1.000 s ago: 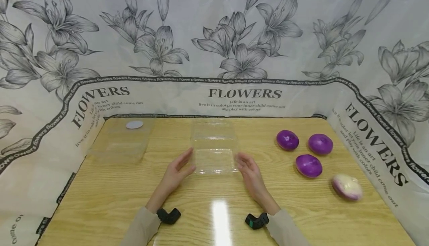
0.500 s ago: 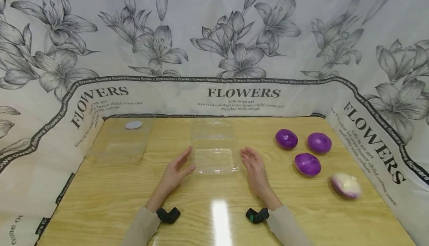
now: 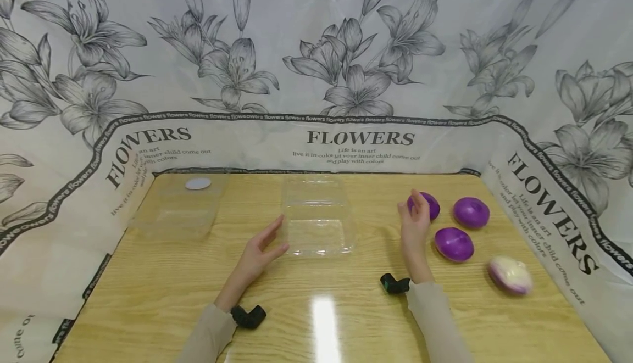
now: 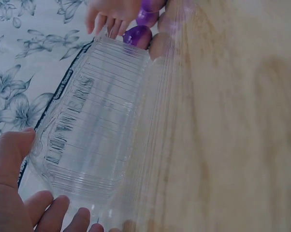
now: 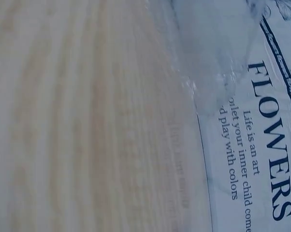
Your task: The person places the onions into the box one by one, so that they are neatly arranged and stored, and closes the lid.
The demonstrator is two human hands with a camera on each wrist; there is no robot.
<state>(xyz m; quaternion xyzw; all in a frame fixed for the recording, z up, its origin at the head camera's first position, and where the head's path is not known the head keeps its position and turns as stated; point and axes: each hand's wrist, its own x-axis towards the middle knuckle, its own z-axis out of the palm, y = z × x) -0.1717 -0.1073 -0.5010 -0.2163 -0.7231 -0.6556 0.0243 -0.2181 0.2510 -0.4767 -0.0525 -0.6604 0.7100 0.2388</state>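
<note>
A clear plastic clamshell box (image 3: 318,236) stands with its lid folded back at the middle of the table. My left hand (image 3: 254,256) rests at its left side, fingers and thumb spread and loosely bent; the left wrist view shows the fingers (image 4: 56,212) along the end of the box. To the right, my right hand (image 3: 415,231) reaches up beside the nearest purple onion (image 3: 432,206), partly covering it from the head camera. Its fingers are relaxed, and contact with the onion cannot be made out. The right wrist view does not show the hand.
Two more purple onions (image 3: 471,212) (image 3: 454,244) lie to the right, and a white-and-purple one (image 3: 511,275) sits nearer the right edge. Clear plastic packaging (image 3: 178,209) with a white oval piece (image 3: 198,184) lies at the back left. A flower-printed curtain (image 3: 356,143) encloses the table.
My right hand has left the box's right side and moved right and away from me to the nearest onion. My left hand and the box have stayed where they were.
</note>
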